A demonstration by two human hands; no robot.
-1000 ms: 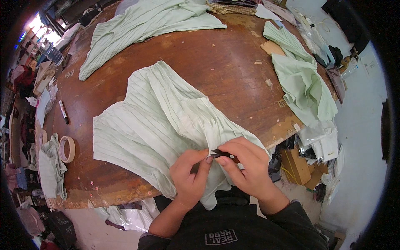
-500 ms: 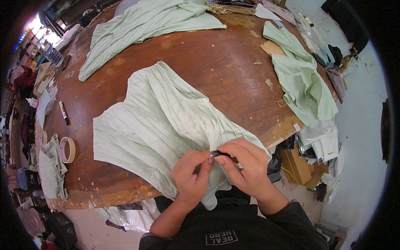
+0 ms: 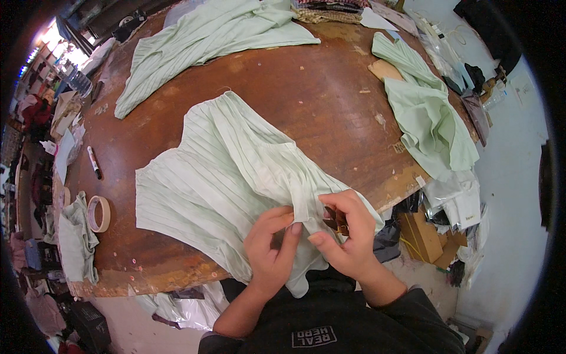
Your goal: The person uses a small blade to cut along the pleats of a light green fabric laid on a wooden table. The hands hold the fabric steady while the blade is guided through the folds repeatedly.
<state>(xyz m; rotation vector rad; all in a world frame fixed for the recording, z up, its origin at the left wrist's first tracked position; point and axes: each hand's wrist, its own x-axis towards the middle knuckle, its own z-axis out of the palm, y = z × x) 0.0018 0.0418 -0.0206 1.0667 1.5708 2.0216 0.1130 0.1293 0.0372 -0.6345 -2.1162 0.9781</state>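
A pale green pleated garment (image 3: 200, 183) lies spread over the near part of the table, its lower edge hanging toward me. My left hand (image 3: 268, 245) pinches a narrow band of it (image 3: 300, 203) between thumb and fingers. Just to the right, my right hand (image 3: 354, 239) is curled around small dark thread snips (image 3: 332, 220). Their blades are apart and point toward the band, a little clear of it. The snips' handle is partly hidden in my palm.
The brown wooden table (image 3: 283, 82) carries more pale green pieces at the back (image 3: 218, 29) and right (image 3: 430, 112). Along the left lie a marker (image 3: 94, 162), a tape roll (image 3: 99, 213) and a folded green cloth (image 3: 78, 242). A cardboard box (image 3: 420, 237) stands below the right edge.
The snips have moved right, away from the band and the left fingertips, and their blades have opened. My left hand still pinches the garment. The view has shifted slightly.
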